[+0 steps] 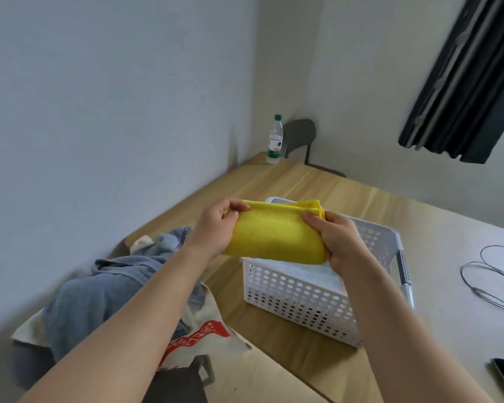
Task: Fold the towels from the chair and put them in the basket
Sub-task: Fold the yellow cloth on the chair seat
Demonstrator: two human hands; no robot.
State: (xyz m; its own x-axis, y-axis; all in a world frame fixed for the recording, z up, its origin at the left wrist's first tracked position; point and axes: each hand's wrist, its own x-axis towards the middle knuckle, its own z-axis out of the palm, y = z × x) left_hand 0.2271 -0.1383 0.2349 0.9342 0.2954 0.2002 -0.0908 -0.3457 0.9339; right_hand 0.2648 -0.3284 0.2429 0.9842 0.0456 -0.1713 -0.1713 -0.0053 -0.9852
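- A folded yellow towel with a fine ribbed weave (277,237) is held in the air between both hands, just above the near rim of a white plastic basket with round-hole walls (300,298).
- The left hand (216,225) pinches the towel's left edge, with thumb and fingertips curled over the top corner.
- The right hand (341,242) grips the right edge, its fingers wrapped round the layered fold.
- A flat white folded cloth (303,271) lies inside the basket, mostly hidden.
- Left of the basket, a rumpled heap of soft blue-grey towels (99,286) lies over a cream cloth with red print (204,335). It seems to rest on a chair, but the seat is hidden.
- The basket stands on a light wood-grain table (303,181).
- A clear plastic bottle with a green cap (275,139) stands at the table's far corner.
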